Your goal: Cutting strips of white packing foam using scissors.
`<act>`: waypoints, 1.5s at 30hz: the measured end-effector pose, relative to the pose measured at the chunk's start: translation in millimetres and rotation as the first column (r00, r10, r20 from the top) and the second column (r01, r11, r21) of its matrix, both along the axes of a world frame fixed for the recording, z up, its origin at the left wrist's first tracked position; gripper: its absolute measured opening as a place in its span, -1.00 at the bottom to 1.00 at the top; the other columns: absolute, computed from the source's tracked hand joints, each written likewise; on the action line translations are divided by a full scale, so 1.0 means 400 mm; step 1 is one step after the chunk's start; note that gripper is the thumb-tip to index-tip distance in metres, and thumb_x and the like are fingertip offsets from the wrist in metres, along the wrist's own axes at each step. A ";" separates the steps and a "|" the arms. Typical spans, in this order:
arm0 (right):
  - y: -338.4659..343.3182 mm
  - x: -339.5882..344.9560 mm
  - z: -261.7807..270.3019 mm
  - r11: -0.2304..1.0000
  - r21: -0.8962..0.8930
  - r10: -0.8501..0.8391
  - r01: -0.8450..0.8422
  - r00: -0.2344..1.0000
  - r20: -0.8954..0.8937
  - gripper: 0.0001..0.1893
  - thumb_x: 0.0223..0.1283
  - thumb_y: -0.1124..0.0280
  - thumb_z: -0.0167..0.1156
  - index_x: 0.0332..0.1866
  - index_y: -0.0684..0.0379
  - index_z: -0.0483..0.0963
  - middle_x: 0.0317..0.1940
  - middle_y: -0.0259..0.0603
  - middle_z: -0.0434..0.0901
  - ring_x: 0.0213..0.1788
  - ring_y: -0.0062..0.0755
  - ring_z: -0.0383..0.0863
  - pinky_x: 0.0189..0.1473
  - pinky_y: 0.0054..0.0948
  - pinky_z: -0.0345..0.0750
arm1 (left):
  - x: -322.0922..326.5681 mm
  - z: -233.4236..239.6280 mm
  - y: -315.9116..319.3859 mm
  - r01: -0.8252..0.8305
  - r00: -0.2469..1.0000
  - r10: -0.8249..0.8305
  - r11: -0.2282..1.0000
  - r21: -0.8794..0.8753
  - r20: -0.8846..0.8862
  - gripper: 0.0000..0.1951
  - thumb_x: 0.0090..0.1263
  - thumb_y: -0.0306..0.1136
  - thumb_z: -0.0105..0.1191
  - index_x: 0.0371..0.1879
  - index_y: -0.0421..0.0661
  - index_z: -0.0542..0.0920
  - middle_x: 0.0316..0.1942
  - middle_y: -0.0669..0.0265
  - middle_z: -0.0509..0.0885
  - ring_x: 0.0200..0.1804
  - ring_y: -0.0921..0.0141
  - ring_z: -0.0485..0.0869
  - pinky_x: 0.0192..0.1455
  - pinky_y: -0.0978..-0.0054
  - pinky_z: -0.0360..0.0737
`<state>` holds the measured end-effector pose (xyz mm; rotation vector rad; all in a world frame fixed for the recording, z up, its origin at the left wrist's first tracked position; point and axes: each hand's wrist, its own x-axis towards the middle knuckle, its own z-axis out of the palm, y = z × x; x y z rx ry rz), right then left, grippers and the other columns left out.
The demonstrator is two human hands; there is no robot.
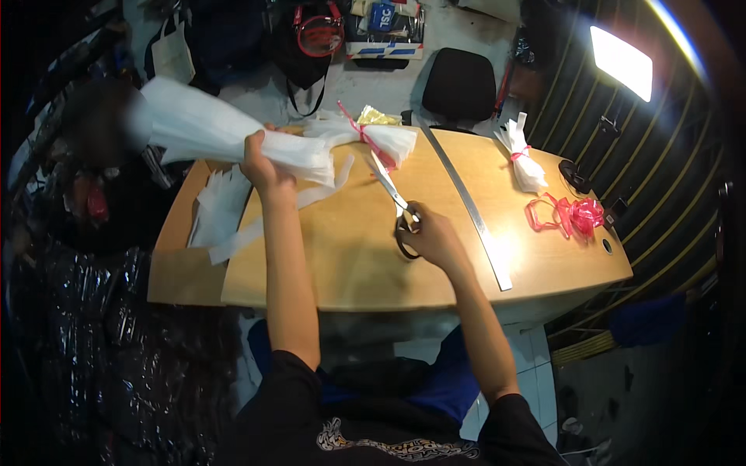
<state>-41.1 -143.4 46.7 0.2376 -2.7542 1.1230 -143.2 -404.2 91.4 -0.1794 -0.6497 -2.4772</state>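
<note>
My left hand [265, 163] grips a thick bundle of white sheet material [215, 125], raised over the left part of the wooden desk [349, 274]. In my right hand [428, 233] is a pair of scissors [393, 189], its blades pointing up and left towards a white bundle [390, 140] tied with pink ribbon. That bundle lies at the desk's far edge, beside a gold-coloured wrapper [376, 116]. A loose white strip [239, 242] runs beneath my left forearm. More white sheets [218, 209] lie at the desk's left end.
A long metal ruler [472, 215] crosses the desk right of the scissors. Farther right are another tied white bundle [521, 157], crumpled pink ribbon [583, 215] and a dark roll [574, 175]. An office chair [460, 84] stands beyond the desk; black plastic-wrapped goods [116, 349] are at the lower left.
</note>
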 end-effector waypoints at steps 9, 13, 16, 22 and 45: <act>0.143 0.017 -0.074 0.869 0.489 0.101 -0.074 0.994 -0.029 -0.43 0.04 0.37 0.15 0.20 0.38 0.32 -0.17 0.25 0.54 -0.13 0.14 0.58 -0.04 -0.15 0.53 | 0.366 -0.044 0.022 0.407 0.907 -0.419 0.855 -0.322 0.033 -0.57 0.12 -0.33 0.01 -0.02 -0.27 0.36 -0.35 0.16 0.50 -0.26 0.32 0.53 -0.14 0.40 0.53; 0.127 0.020 -0.101 0.760 0.650 0.103 -0.030 0.992 -0.076 -0.45 0.13 0.47 0.10 0.28 0.31 0.26 -0.19 0.15 0.52 -0.07 0.05 0.54 0.03 -0.22 0.48 | 0.437 -0.078 0.058 0.495 0.867 -0.493 0.838 -0.230 0.071 -0.56 0.12 -0.32 0.02 -0.04 -0.28 0.36 -0.41 0.14 0.54 -0.32 0.31 0.57 -0.20 0.40 0.54; 0.131 0.020 -0.124 0.733 0.680 0.081 0.022 0.990 -0.119 -0.43 0.05 0.51 0.12 0.25 0.37 0.27 -0.12 0.19 0.51 -0.06 0.07 0.56 0.00 -0.24 0.53 | 0.463 -0.087 0.081 0.409 0.912 -0.382 0.814 -0.413 0.151 -0.64 0.10 -0.35 0.07 -0.14 -0.27 0.45 -0.41 0.18 0.56 -0.37 0.35 0.58 -0.27 0.41 0.55; 0.039 0.099 -0.001 0.915 0.401 -0.025 0.041 0.999 -0.045 -0.38 0.16 0.39 0.22 0.31 0.37 0.21 0.01 0.15 0.48 0.07 0.02 0.50 -0.01 -0.16 0.53 | 0.491 -0.100 0.133 0.238 0.964 -0.033 0.544 -0.804 0.263 -0.69 0.07 -0.45 0.14 -0.18 -0.25 0.51 -0.46 0.22 0.63 -0.40 0.31 0.63 -0.33 0.39 0.54; -0.067 0.255 0.080 0.118 -0.966 0.749 -0.232 0.659 -0.067 -0.49 -0.02 0.44 0.28 0.09 0.38 0.37 -0.28 0.03 0.61 -0.27 -0.18 0.67 -0.19 -0.27 0.62 | 0.545 -0.028 0.120 0.395 0.894 -0.438 0.662 -0.636 0.100 0.05 -0.14 -0.06 0.52 0.32 -0.23 0.19 0.09 0.11 0.48 0.16 0.27 0.50 0.07 0.32 0.51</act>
